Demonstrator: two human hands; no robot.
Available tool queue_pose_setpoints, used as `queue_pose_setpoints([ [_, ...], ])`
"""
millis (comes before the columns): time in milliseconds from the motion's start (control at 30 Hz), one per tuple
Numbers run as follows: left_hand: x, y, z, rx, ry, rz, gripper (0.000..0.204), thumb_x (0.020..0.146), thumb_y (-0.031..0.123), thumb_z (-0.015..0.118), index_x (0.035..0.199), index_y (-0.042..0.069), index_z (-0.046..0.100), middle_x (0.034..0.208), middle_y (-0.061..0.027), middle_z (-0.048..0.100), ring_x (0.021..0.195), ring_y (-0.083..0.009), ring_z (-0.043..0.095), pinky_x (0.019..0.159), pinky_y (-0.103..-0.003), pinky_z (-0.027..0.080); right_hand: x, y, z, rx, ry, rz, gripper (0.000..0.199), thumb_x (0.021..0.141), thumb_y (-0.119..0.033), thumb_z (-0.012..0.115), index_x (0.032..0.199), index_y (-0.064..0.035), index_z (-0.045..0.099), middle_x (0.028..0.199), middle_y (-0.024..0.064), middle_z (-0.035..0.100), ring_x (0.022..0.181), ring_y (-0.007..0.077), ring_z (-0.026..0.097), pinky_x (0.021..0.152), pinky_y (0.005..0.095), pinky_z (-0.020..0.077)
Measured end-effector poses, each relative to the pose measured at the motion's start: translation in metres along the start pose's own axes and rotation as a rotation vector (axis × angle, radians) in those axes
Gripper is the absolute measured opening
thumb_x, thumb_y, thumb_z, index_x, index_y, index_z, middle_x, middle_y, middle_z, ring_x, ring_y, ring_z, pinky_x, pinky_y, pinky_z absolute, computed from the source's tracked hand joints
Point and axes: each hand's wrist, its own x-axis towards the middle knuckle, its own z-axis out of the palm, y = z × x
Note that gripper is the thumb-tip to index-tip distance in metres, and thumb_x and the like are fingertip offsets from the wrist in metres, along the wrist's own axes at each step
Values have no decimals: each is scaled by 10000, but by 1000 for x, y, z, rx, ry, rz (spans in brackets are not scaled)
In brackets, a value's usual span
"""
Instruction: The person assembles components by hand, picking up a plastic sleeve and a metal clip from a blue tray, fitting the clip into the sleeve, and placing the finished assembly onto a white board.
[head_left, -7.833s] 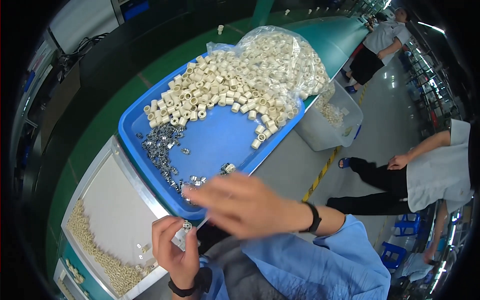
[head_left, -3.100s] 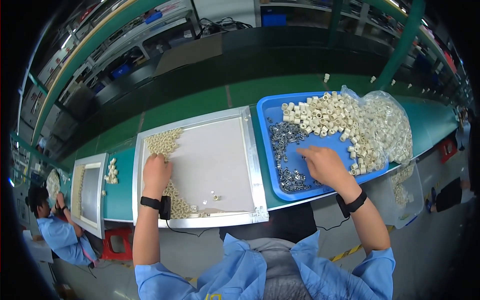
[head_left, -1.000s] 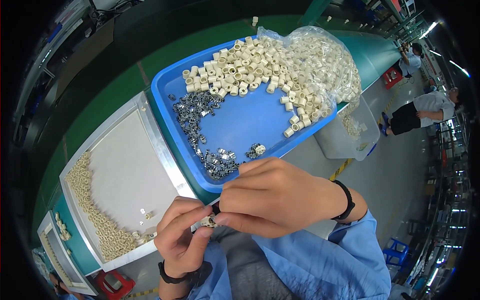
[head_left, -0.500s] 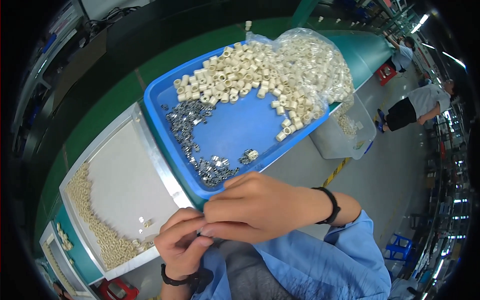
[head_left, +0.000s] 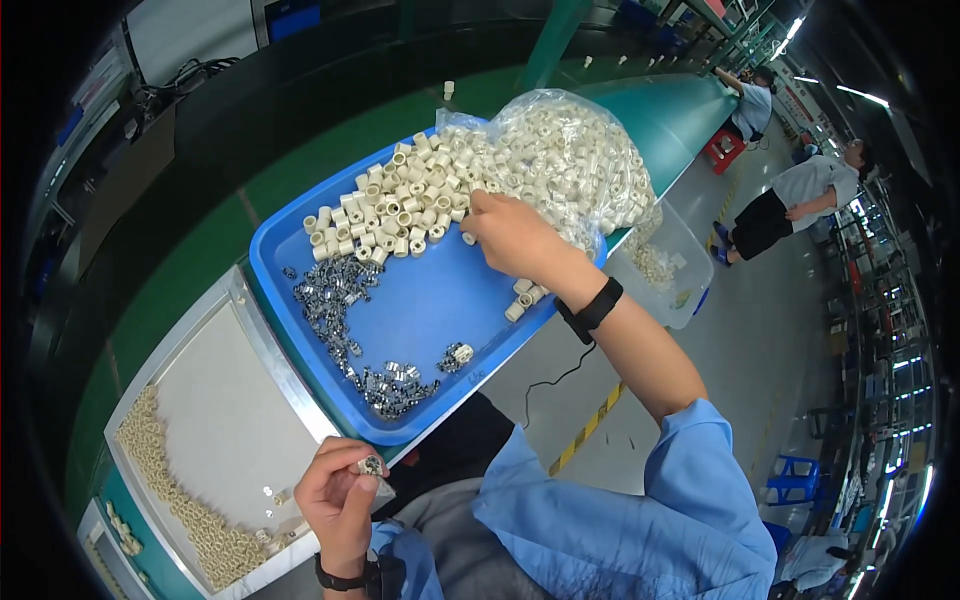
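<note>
My left hand [head_left: 338,492] is near my chest, fingers pinched on a small metal clip [head_left: 371,465]. My right hand [head_left: 512,235] reaches out over the blue tray [head_left: 440,300], its fingertips at the heap of cream plastic rings [head_left: 400,205] by the clear bag of rings [head_left: 570,160]. Whether it grips a ring is hidden by the fingers. A scatter of small metal clips [head_left: 335,300] lies along the tray's left side.
A metal tray [head_left: 225,420] with a row of cream rings [head_left: 170,490] along its edge sits to the left. A clear bin [head_left: 665,265] hangs off the green bench at the right. Two other people [head_left: 790,200] are on the floor beyond.
My right hand left my left hand and reached out to the ring heap on the blue tray. My left hand stayed near my chest with the metal clip.
</note>
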Motion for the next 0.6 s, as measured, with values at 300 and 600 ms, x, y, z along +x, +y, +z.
queue_pose_setpoints([
  [300, 19, 7, 10, 201, 21, -34, 256, 956, 39, 708, 1191, -62, 694, 1106, -125, 628, 939, -185, 638, 823, -330, 561, -4, -54, -43, 607, -139, -143, 183, 782, -34, 675, 961, -18, 703, 903, 112, 695, 904, 328, 698, 793, 445, 561],
  [600, 35, 15, 30, 290, -57, 2, 283, 941, -63, 705, 1222, -54, 736, 1108, -135, 695, 970, -174, 650, 862, -282, 525, -31, -144, -87, 521, -134, -466, 147, 749, -23, 694, 886, -21, 641, 854, 104, 676, 765, 315, 685, 659, 402, 553],
])
